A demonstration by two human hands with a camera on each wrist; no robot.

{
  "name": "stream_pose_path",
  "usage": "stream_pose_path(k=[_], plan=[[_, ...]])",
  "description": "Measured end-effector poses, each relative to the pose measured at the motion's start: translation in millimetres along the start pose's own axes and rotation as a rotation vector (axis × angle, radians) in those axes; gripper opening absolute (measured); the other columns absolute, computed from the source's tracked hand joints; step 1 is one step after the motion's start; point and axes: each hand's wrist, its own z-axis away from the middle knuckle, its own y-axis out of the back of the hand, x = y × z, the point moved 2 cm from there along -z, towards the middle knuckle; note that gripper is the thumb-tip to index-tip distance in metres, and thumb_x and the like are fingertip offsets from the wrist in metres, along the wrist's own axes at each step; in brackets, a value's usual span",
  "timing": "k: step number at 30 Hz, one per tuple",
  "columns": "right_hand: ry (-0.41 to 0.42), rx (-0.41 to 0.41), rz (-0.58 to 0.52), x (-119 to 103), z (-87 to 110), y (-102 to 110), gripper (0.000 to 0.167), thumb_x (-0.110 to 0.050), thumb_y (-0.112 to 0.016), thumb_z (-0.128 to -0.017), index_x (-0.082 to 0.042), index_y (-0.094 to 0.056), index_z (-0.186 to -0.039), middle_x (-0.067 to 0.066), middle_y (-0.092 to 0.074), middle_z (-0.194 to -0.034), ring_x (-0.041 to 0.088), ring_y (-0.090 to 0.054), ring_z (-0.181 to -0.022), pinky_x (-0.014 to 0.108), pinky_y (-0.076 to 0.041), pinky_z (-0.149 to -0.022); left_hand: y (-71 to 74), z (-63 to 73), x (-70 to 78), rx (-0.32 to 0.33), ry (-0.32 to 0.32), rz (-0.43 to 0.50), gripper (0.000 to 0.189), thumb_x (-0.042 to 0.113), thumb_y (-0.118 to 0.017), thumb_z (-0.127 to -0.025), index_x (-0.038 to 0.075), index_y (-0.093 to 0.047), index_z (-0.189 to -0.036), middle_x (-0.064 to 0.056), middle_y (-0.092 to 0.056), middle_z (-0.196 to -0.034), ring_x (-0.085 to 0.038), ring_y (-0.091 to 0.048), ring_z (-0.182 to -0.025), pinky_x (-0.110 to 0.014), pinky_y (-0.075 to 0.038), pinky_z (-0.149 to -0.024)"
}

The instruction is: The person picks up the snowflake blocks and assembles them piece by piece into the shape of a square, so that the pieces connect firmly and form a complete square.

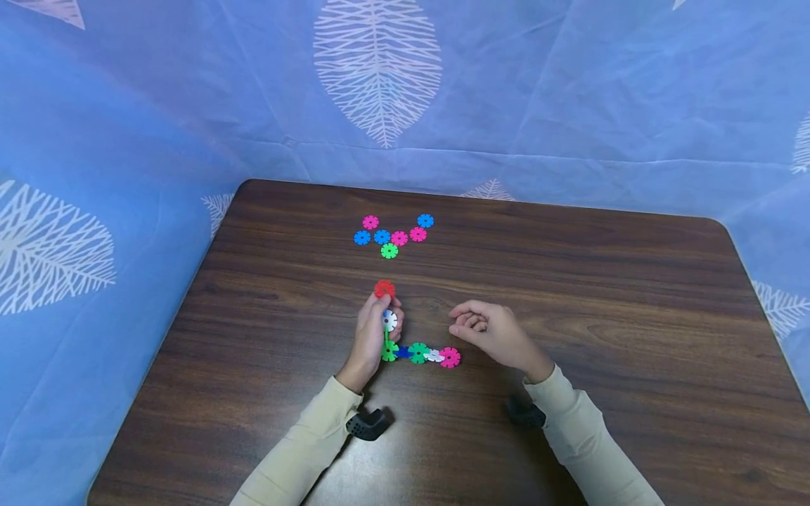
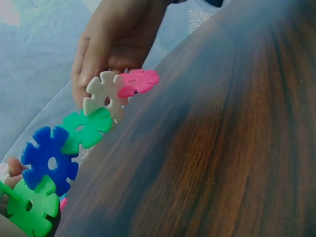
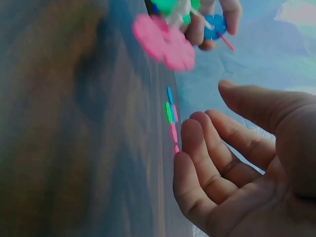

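My left hand (image 1: 367, 337) grips a chain of slotted plastic discs above the table. Its upper part runs from a red disc (image 1: 384, 289) under the thumb, past a white disc (image 1: 390, 321), to a green disc (image 1: 389, 351). From there the chain turns right through a dark blue disc (image 2: 49, 160), a second green disc (image 2: 84, 128) and a white disc (image 2: 106, 96) to a pink disc (image 1: 450, 357) at its end. A blue disc (image 3: 215, 27) shows by the left fingers in the right wrist view. My right hand (image 1: 496, 334), fingers loosely curled and holding nothing, hovers right of the pink end.
Loose discs lie farther back on the wooden table (image 1: 601, 295): several pink and blue ones, such as a pink disc (image 1: 370, 222) and a blue disc (image 1: 425, 221), and a light green disc (image 1: 389, 250). A blue leaf-patterned cloth (image 1: 506, 91) hangs behind and beside the table.
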Motion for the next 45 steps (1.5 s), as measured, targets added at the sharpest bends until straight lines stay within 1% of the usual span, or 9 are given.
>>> stream_pose_path(k=[2, 5, 11, 18, 24, 31, 37, 41, 45], plan=[[-0.043, 0.002, 0.030, -1, -12.1, 5, 0.026, -0.017, -0.067, -0.088, 0.000, -0.064, -0.108, 0.006, -0.067, -0.087, 0.011, -0.059, -0.073, 0.019, -0.053, -0.064, 0.2, -0.3, 0.9, -0.001, -0.005, 0.003, 0.020, 0.018, -0.032, -0.098, 0.008, -0.045, -0.087, 0.003, -0.043, -0.055, -0.008, -0.033, -0.043, -0.019, -0.026, -0.041], [-0.071, 0.015, 0.105, 1, -35.2, 10, 0.023, -0.019, -0.066, -0.090, -0.003, -0.066, -0.106, 0.005, -0.066, -0.086, 0.011, -0.057, -0.072, 0.019, -0.050, -0.065, 0.7, -0.1, 2.6, -0.002, -0.013, 0.002, 0.019, 0.018, -0.032, -0.098, 0.007, -0.045, -0.088, 0.003, -0.043, -0.055, -0.008, -0.033, -0.043, -0.019, -0.026, -0.041], [-0.121, 0.076, 0.210, 10, -88.0, 20, 0.017, -0.017, -0.063, -0.092, -0.004, -0.067, -0.102, 0.008, -0.067, -0.085, 0.016, -0.060, -0.074, 0.031, -0.051, -0.071, 2.2, 0.9, 4.7, -0.006, -0.008, 0.001, 0.019, 0.018, -0.032, -0.100, 0.007, -0.046, -0.092, 0.003, -0.044, -0.057, -0.008, -0.034, -0.043, -0.019, -0.029, -0.041], [-0.176, 0.175, 0.255, 29, -143.7, 32, 0.023, -0.018, -0.061, -0.093, -0.002, -0.066, -0.109, 0.014, -0.068, -0.095, 0.024, -0.065, -0.085, 0.039, -0.053, -0.080, 4.7, 2.7, 4.7, -0.012, 0.017, 0.009, 0.019, 0.018, -0.032, -0.100, 0.007, -0.044, -0.091, 0.002, -0.045, -0.060, -0.010, -0.035, -0.042, -0.020, -0.030, -0.040], [-0.171, 0.216, 0.303, 36, -178.3, 30, 0.030, -0.020, -0.061, -0.093, -0.002, -0.063, -0.117, 0.014, -0.066, -0.098, 0.025, -0.061, -0.088, 0.039, -0.051, -0.083, 7.5, 3.6, 4.7, -0.002, 0.013, 0.017, 0.018, 0.017, -0.033, -0.099, 0.006, -0.044, -0.091, 0.001, -0.046, -0.060, -0.010, -0.034, -0.042, -0.020, -0.029, -0.040], [-0.193, 0.221, 0.398, 35, -194.2, 24, 0.037, -0.025, -0.063, -0.092, -0.007, -0.061, -0.124, 0.013, -0.058, -0.100, 0.025, -0.052, -0.089, 0.039, -0.047, -0.081, 6.4, 3.5, 6.0, -0.001, 0.020, 0.012, 0.016, 0.017, -0.033, -0.099, 0.007, -0.044, -0.093, 0.001, -0.047, -0.063, -0.011, -0.036, -0.042, -0.020, -0.032, -0.040], [-0.195, 0.206, 0.449, 35, -195.4, 23, 0.033, -0.024, -0.064, -0.091, -0.006, -0.066, -0.118, 0.014, -0.059, -0.109, 0.027, -0.054, -0.103, 0.040, -0.048, -0.089, 7.0, 3.6, 7.3, -0.007, 0.005, 0.030, 0.016, 0.017, -0.032, -0.099, 0.007, -0.043, -0.093, 0.001, -0.047, -0.063, -0.011, -0.036, -0.043, -0.020, -0.031, -0.040], [-0.206, 0.218, 0.399, 39, -196.0, 26, 0.030, -0.022, -0.066, -0.090, -0.004, -0.065, -0.114, 0.014, -0.058, -0.110, 0.027, -0.054, -0.103, 0.039, -0.048, -0.091, 7.5, 1.7, 8.7, -0.013, 0.006, 0.047, 0.016, 0.016, -0.032, -0.099, 0.007, -0.042, -0.092, 0.001, -0.046, -0.062, -0.011, -0.035, -0.042, -0.020, -0.030, -0.039], [-0.224, 0.230, 0.299, 43, -191.9, 30, 0.029, -0.017, -0.066, -0.089, -0.001, -0.059, -0.113, 0.017, -0.059, -0.110, 0.029, -0.055, -0.103, 0.040, -0.048, -0.090, 8.0, 0.2, 8.8, -0.020, 0.017, 0.053, 0.016, 0.016, -0.032, -0.099, 0.007, -0.042, -0.091, 0.000, -0.046, -0.063, -0.010, -0.035, -0.041, -0.020, -0.030, -0.039]])
